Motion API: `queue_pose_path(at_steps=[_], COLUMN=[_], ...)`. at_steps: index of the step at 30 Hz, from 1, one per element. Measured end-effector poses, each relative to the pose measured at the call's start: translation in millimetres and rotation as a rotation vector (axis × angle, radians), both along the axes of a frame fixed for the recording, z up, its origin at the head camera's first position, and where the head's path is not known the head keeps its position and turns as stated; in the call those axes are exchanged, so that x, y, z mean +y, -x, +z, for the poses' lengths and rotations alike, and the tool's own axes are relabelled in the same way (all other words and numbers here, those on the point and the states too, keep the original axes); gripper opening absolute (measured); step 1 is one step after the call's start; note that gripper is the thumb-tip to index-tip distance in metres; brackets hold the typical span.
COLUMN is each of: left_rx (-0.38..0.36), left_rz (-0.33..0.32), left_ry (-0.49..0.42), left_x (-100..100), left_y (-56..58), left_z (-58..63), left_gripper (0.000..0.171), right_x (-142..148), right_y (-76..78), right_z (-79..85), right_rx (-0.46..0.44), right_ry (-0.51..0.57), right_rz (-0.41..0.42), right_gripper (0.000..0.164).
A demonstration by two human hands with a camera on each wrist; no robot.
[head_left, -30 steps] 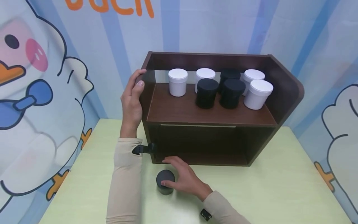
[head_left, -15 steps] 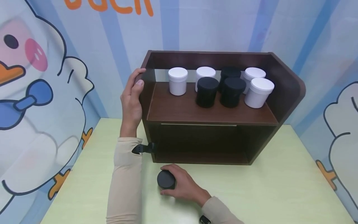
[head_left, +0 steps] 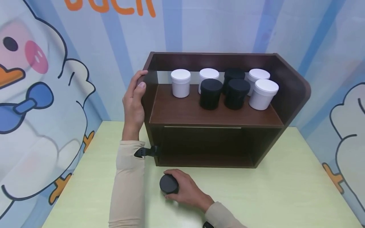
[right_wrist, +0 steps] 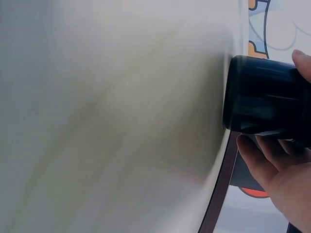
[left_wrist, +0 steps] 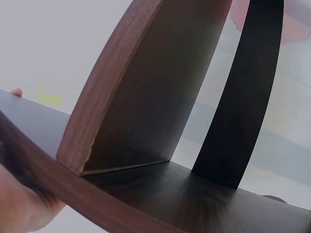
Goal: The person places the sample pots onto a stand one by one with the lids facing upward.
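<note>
My left hand (head_left: 134,106) holds the left side panel of a dark brown wooden shelf (head_left: 199,117), thumb near the front edge. In the left wrist view, part of that hand (left_wrist: 24,206) shows beside the panel, and a fingertip peeks over its far side. On the table before the shelf stands a black lidded jar (head_left: 169,184). My right hand (head_left: 188,190) grips this jar from the right, thumb on the near side and fingers on the far side. The right wrist view has the jar (right_wrist: 267,97) with its base at the tabletop.
White jars (head_left: 181,83) and black jars (head_left: 211,95) stand on the shelf's upper level, mostly toward the right. Below is a dark lower compartment (head_left: 203,145). The pale table (head_left: 271,196) meets a blue cartoon-print backdrop (head_left: 216,28).
My right hand has closed its thumb and fingers round the black jar, having been partly open over it. The left hand has stayed on the side panel.
</note>
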State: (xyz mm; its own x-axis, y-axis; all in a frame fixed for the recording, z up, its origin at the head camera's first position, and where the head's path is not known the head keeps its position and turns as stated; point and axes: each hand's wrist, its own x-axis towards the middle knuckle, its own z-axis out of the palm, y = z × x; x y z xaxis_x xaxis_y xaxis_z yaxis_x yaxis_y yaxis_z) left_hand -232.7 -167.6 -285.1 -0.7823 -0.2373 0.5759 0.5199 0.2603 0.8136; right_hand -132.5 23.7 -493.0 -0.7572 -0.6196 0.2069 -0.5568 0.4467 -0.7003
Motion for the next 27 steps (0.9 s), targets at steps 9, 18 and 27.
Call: queue_pose_path(at_steps=[9,18,27], left_rx=[0.007,0.000,-0.013], left_rz=[0.005,0.001,0.002], left_ry=[0.009,0.006,0.010], left_x=[-0.7,-1.4,-0.8], left_y=[-0.2,-0.5,-1.5], left_z=[0.0,-0.8,0.4], left_gripper=[0.049,0.049,0.049], right_x=[-3.5,6.9,16.6], right_y=[-2.7,-5.8,-10.2], right_z=[9.2,38.4,75.3], right_rx=[-0.003,-0.013,0.065], right_ry=[-0.009,-0.002,-0.048], right_rz=[0.006,0.021,0.080], right_gripper=[0.071,0.070,0.072])
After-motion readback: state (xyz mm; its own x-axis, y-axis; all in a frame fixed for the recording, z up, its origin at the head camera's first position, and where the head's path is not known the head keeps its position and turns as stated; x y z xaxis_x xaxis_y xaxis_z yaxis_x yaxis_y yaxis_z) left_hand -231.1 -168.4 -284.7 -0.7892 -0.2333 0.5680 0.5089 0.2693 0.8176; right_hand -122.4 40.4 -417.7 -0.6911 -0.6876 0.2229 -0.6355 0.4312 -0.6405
